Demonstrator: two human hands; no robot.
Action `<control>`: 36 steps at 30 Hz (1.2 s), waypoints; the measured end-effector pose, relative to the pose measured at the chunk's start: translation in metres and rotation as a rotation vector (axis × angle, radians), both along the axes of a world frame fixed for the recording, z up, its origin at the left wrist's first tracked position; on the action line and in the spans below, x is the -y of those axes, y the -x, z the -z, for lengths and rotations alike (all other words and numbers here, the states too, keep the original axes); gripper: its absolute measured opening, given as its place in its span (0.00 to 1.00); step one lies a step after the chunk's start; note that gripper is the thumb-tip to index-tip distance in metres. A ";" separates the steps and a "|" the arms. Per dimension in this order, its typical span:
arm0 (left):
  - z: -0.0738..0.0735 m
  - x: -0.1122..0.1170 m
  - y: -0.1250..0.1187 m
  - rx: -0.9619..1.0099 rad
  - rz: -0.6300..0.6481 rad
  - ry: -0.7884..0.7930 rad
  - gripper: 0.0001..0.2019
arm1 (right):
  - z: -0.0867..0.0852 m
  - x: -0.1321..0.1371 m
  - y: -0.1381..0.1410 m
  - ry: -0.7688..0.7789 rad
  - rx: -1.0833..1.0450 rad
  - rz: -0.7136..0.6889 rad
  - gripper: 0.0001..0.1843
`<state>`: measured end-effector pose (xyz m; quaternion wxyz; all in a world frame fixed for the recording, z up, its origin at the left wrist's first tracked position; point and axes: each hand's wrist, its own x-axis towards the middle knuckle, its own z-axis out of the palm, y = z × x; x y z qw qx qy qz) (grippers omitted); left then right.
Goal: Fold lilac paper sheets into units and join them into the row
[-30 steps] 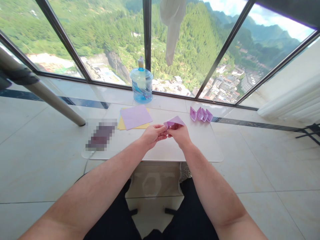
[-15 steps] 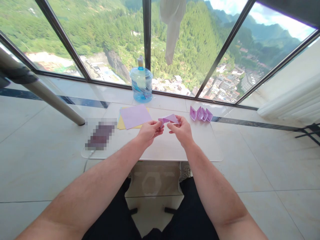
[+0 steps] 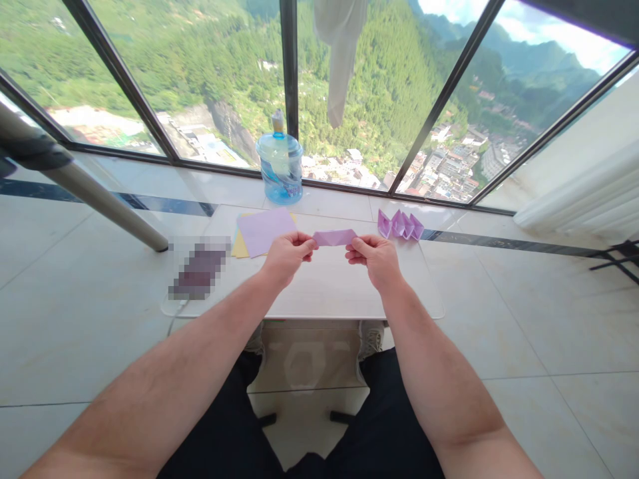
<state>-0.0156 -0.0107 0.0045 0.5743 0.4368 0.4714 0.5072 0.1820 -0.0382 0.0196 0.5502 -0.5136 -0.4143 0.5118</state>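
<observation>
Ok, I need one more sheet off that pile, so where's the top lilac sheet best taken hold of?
Probably at its near left corner, pinched from the person's side. The lilac sheet lies flat and skewed on the yellow sheet; the left hand, holding the folded strip, hides its near right corner.

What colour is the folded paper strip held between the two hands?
Pale lilac; the folded paper strip shows best in the head view.

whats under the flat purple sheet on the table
A yellow sheet lies under the purple sheet, showing along its left edge. Its middle and any further sheets are covered. The left hand and right hand hold a folded purple strip.
</observation>
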 end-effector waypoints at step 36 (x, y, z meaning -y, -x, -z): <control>-0.013 0.024 -0.005 -0.162 0.088 -0.105 0.19 | 0.003 0.009 -0.008 -0.196 0.103 -0.042 0.17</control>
